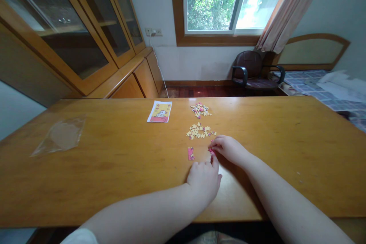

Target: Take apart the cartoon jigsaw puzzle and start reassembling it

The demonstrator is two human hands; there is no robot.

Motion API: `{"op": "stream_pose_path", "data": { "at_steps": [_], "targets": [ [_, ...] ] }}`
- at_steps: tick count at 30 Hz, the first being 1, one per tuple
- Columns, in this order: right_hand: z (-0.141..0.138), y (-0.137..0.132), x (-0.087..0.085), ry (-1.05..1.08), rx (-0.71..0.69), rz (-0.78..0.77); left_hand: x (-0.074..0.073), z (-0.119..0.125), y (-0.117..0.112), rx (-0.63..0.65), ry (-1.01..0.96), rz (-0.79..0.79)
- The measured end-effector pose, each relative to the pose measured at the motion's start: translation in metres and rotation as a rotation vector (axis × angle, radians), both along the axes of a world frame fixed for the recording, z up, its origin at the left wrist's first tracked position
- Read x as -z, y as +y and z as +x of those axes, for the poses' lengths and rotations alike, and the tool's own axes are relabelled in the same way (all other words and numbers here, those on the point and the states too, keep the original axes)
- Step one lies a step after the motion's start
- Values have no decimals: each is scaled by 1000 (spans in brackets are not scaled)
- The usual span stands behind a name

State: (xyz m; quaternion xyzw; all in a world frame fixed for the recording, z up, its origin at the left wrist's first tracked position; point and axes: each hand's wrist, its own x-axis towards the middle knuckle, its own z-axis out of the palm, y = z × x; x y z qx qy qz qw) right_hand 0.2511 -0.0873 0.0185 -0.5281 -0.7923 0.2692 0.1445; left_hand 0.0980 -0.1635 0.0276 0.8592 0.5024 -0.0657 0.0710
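The right hand [227, 148] has its fingertips drawn narrowly together on some pink pieces [211, 151] on the surface [114, 175]; the left hand [203, 179] is curled, its index fingertip at their near edge, and whether it grips anything I cannot tell. Just left of these lies a pink block [190, 154]. Beyond it sit a near pile [198, 131] and a far pile [201, 109] of puzzle pieces, with a picture card [159, 112] to the left and a clear bag [61, 135] well apart, farther left

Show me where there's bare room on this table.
Bare tabletop lies between the plastic bag and cartoon picture sheet, and right of the far jigsaw pile. The middle's crowded: near jigsaw pile, pink jigsaw pieces, left hand, right hand.
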Motion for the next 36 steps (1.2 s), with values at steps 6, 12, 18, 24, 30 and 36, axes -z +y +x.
{"op": "stream_pose_path", "data": {
  "at_steps": [6, 12, 18, 24, 30, 36],
  "targets": [
    [-1, 0, -3, -27, -11, 5, -1, 0, 0, 3, -5, 3],
    [-1, -1, -5, -70, -22, 1, -1, 0, 1, 0, -10, -4],
    [-2, -3, -8, -78, -15, 19, -2, 0, 1, 2, -9, -7],
    [0, -7, -9, -48, -72, 38, -4, 0, 1, -3, -7, -24],
    [5, -5, -16, -32, 14, 28, -4, 0, -4, 9, -7, 23],
    [19, 3, -18, -207, 183, 81, -5, -1, -10, 99, -97, 86]
  ]
}}
